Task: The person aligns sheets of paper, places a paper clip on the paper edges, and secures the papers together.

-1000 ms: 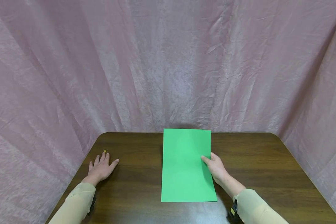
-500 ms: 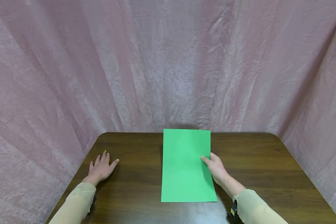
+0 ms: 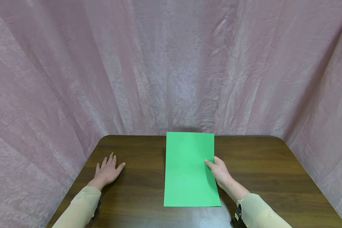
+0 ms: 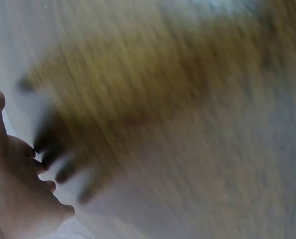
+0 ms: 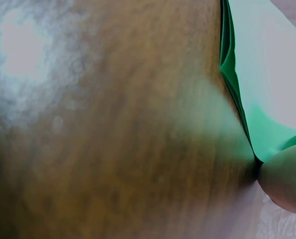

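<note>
The right hand (image 3: 220, 172) is pinching the right edge of layered green paper (image 3: 188, 174) at the lower centre of the frame. At the lower left, the left hand (image 3: 109, 172) is extending straight, parted fingers, a tiny yellow item (image 3: 112, 153) showing at their tips. A wood-grain table (image 3: 259, 177) is spreading beneath; pink velvety curtains (image 3: 171, 63) are hanging across the upper frame.

Left hand (image 3: 108, 172) palm down, fingers straight and spread, thumb out to the side. Right hand (image 3: 221, 172) pinching, thumb on top, other fingers mostly hidden. Forearms (image 3: 79, 206) reach forward, well apart.
</note>
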The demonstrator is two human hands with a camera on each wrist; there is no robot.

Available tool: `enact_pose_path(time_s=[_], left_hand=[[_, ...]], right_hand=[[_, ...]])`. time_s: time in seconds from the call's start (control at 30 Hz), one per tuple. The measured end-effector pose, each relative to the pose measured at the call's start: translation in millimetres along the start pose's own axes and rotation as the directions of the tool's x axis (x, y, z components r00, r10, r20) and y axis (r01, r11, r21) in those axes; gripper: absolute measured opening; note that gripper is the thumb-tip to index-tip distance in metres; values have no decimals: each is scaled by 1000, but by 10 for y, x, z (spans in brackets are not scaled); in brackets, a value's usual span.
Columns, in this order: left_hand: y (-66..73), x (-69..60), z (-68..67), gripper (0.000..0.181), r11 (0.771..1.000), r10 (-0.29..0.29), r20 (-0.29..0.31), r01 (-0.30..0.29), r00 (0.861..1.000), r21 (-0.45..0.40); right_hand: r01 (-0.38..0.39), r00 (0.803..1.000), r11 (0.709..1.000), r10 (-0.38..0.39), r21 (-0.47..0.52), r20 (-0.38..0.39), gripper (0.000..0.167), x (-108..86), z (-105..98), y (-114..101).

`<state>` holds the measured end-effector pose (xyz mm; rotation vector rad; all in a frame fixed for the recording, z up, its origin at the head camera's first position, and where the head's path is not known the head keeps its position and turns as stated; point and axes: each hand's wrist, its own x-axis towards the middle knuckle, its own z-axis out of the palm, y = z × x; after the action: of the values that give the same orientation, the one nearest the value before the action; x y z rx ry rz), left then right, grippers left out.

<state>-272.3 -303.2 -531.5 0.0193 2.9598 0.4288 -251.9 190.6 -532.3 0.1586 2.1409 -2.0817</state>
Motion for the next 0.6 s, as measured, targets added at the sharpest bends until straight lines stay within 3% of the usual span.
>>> enact_pose_path(time_s=[0.6], left_hand=[[328,77,166,83,993,113,-12,-114,993,-9]], right_hand=[[11,1000,1000,-11,4,1,37,11,-27,4]])
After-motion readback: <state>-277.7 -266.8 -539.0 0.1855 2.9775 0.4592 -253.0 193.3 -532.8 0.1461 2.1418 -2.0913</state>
